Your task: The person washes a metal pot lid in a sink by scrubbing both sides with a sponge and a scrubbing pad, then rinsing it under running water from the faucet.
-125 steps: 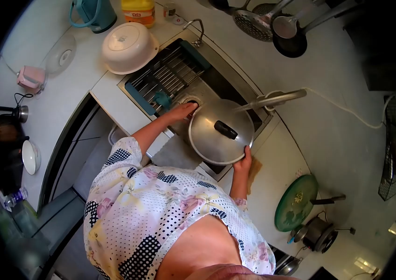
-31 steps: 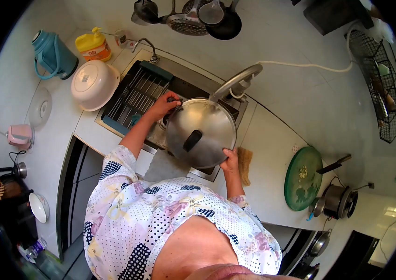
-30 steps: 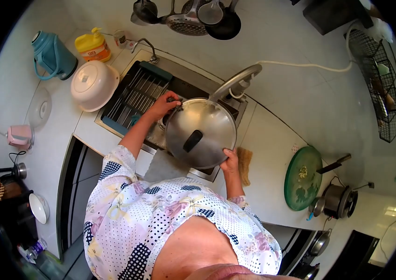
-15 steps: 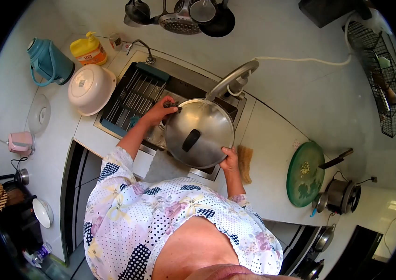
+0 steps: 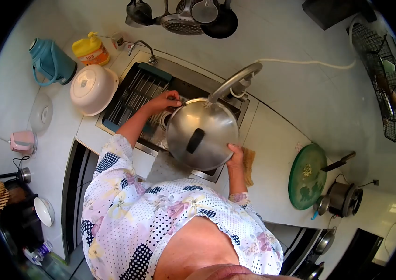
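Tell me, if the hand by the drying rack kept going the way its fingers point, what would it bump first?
Probably the rim of the pot lid. The left hand points its fingers toward that edge, almost touching it above the sink. Depth is hard to judge from overhead.

Right hand (image 5: pixel 235 154) grips steel lid (image 5: pixel 202 134) rim over sink (image 5: pixel 179 86); left hand (image 5: pixel 164 101) at lid's far edge, under faucet (image 5: pixel 233 81).

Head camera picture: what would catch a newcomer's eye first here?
First, the big round steel pot lid with a black handle, held over the steel sink under the curved grey tap. The right hand grips its near rim and the left hand is at its far edge. Next, the round green chopping board on the white counter to the right, and the teal jug far left.
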Available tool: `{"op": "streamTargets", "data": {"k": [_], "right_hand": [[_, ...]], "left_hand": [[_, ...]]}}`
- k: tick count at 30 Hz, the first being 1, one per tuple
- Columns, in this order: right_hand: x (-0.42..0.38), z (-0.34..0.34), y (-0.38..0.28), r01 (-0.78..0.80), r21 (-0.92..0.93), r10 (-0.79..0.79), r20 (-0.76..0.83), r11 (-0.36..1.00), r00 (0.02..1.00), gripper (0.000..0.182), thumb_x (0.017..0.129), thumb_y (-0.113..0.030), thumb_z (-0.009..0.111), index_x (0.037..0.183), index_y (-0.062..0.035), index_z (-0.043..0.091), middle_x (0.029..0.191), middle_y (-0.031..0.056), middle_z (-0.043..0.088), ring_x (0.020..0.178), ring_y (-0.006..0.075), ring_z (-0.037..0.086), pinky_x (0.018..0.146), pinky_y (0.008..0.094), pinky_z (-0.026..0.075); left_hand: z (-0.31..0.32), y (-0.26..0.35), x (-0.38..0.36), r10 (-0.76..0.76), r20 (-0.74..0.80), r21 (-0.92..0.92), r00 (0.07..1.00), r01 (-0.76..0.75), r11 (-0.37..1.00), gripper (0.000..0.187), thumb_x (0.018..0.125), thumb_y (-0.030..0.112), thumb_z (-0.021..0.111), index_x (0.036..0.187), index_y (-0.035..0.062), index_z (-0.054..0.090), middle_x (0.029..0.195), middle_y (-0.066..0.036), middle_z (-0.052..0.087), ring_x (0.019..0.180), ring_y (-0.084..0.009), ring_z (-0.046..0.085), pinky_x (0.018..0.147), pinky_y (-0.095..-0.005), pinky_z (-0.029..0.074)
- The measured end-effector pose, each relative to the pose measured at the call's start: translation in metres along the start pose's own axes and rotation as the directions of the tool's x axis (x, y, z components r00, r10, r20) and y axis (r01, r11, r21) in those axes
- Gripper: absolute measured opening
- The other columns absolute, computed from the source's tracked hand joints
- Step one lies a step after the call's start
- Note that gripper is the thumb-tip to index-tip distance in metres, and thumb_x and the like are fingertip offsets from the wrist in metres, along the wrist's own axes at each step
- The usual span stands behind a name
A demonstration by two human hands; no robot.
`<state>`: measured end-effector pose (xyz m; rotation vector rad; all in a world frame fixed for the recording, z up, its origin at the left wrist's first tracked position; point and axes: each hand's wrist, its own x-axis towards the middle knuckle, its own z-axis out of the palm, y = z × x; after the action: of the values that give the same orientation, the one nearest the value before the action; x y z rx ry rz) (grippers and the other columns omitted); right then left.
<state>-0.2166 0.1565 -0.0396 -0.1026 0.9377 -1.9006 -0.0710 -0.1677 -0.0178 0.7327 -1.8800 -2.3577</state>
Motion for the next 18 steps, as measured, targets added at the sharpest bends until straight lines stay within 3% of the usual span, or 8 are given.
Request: {"op": "streamTargets", "data": {"k": [2, 3, 6, 11, 13, 16, 18], "right_hand": [[0.005, -0.006, -0.010, 0.005, -0.030, -0.005, -0.004, 1.000, 1.000, 0.052, 0.066, -0.007, 0.062, 0.116, 0.0022, 0.050, 0.103, 0.0136, 0.061, 0.089, 0.0252, 0.061, 0.079, 0.0354, 0.050], [0.009, -0.008, -0.008, -0.014, -0.059, 0.012, -0.024, 0.998, 1.000, 0.052, 0.066, -0.007, 0.062, 0.116, 0.0021, 0.050, 0.102, 0.0134, 0.061, 0.089, 0.0251, 0.061, 0.079, 0.0356, 0.050], [0.020, -0.008, -0.006, -0.023, -0.110, 0.018, -0.048, 0.994, 0.999, 0.051, 0.066, -0.006, 0.061, 0.115, 0.0020, 0.051, 0.101, 0.0130, 0.061, 0.089, 0.0248, 0.061, 0.078, 0.0360, 0.050], [0.015, 0.006, -0.012, 0.068, -0.001, -0.068, 0.011, 0.998, 0.998, 0.047, 0.066, -0.005, 0.062, 0.112, 0.0025, 0.052, 0.098, 0.0127, 0.061, 0.086, 0.0248, 0.061, 0.078, 0.0363, 0.050], [0.016, 0.002, -0.011, 0.099, 0.046, -0.096, -0.058, 0.994, 0.994, 0.047, 0.066, -0.005, 0.062, 0.112, 0.0028, 0.053, 0.097, 0.0126, 0.062, 0.085, 0.0248, 0.062, 0.077, 0.0362, 0.050], [0.019, 0.006, -0.009, 0.058, 0.003, -0.058, -0.059, 0.998, 0.997, 0.047, 0.066, -0.005, 0.062, 0.112, 0.0034, 0.052, 0.096, 0.0127, 0.062, 0.084, 0.0250, 0.062, 0.077, 0.0361, 0.051], [0.021, 0.006, -0.006, 0.018, -0.035, -0.019, -0.044, 0.999, 0.999, 0.047, 0.066, -0.005, 0.062, 0.111, 0.0038, 0.052, 0.096, 0.0129, 0.062, 0.084, 0.0252, 0.062, 0.077, 0.0362, 0.051]], "left_hand": [[0.002, -0.001, -0.008, -0.058, 0.010, 0.005, 0.998, 0.058, 0.998, 0.021, 0.077, 0.019, 0.069, 0.082, 0.0126, 0.050, 0.081, 0.003, 0.049, 0.074, -0.0073, 0.047, 0.064, -0.0229, 0.041], [0.006, 0.003, -0.005, -0.009, -0.003, 0.013, 1.000, 0.009, 1.000, 0.020, 0.077, 0.018, 0.069, 0.080, 0.0123, 0.049, 0.078, 0.003, 0.048, 0.071, -0.0078, 0.046, 0.062, -0.0239, 0.040], [0.012, 0.026, 0.004, 0.080, -0.074, 0.258, 0.994, -0.059, 0.964, 0.020, 0.075, 0.016, 0.068, 0.078, 0.0119, 0.049, 0.077, 0.003, 0.049, 0.070, -0.0082, 0.046, 0.061, -0.0241, 0.039], [-0.004, 0.013, -0.002, 0.003, -0.053, 0.101, 0.999, 0.002, 0.995, 0.020, 0.075, 0.016, 0.068, 0.077, 0.0114, 0.049, 0.077, 0.002, 0.050, 0.074, -0.0093, 0.048, 0.063, -0.0249, 0.040], [-0.003, 0.000, -0.009, -0.059, -0.082, 0.020, 0.995, 0.061, 0.998, 0.020, 0.075, 0.016, 0.069, 0.078, 0.0111, 0.049, 0.077, 0.002, 0.051, 0.075, -0.0097, 0.049, 0.064, -0.0252, 0.040], [0.007, 0.001, -0.001, 0.078, -0.164, 0.152, 0.983, -0.053, 0.987, 0.021, 0.075, 0.017, 0.070, 0.076, 0.0099, 0.050, 0.079, 0.002, 0.053, 0.078, -0.0099, 0.050, 0.069, -0.0251, 0.041], [0.024, 0.022, -0.004, 0.079, -0.122, 0.238, 0.989, -0.048, 0.970, 0.020, 0.075, 0.016, 0.071, 0.076, 0.0091, 0.052, 0.082, 0.001, 0.054, 0.080, -0.0098, 0.050, 0.072, -0.0250, 0.041]]}}
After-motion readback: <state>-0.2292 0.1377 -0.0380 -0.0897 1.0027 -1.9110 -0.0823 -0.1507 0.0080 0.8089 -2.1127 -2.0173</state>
